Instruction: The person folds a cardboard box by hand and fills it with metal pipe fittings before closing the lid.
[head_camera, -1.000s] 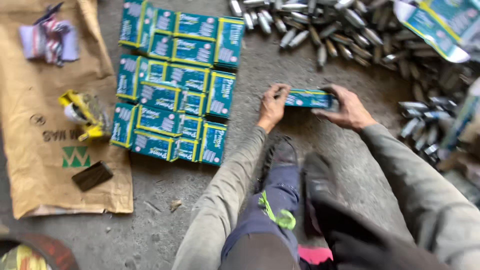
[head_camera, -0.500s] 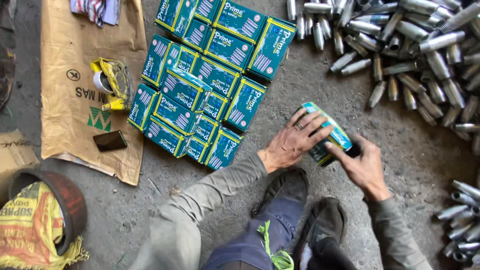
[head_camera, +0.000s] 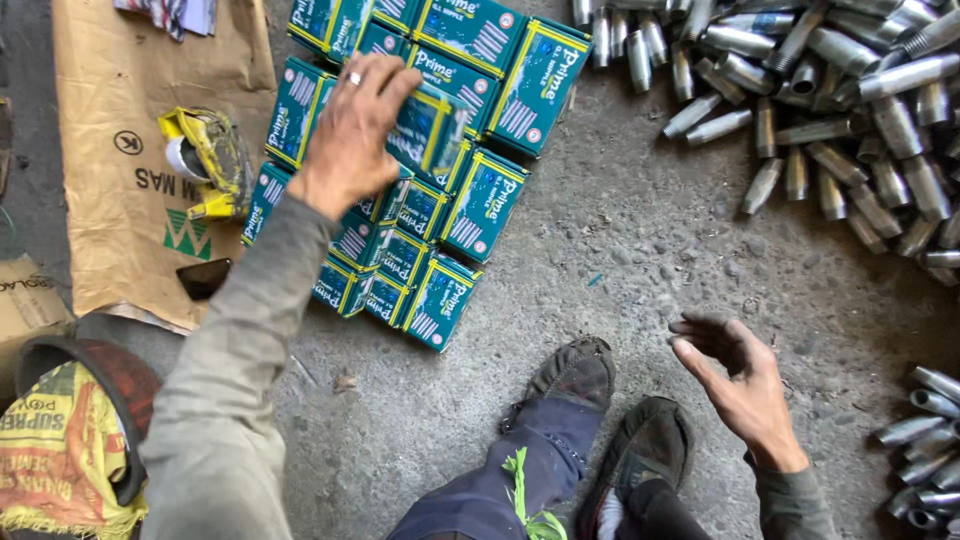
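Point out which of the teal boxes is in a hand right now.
The teal box under the left hand, tilted on top of the laid-out stack; every other box lies untouched.

Under my left-hand fingers (head_camera: 385, 85) lie about fifteen teal boxes (head_camera: 485, 205); beyond my right-hand fingers (head_camera: 705, 335), some forty metal pipe nipples (head_camera: 800, 90); two shoes (head_camera: 570, 375).

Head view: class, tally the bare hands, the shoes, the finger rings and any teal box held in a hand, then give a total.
Bare hands: 2, left hand and right hand
Shoes: 2
Finger ring: 1
Held teal box: 1, in the left hand
Total: 6
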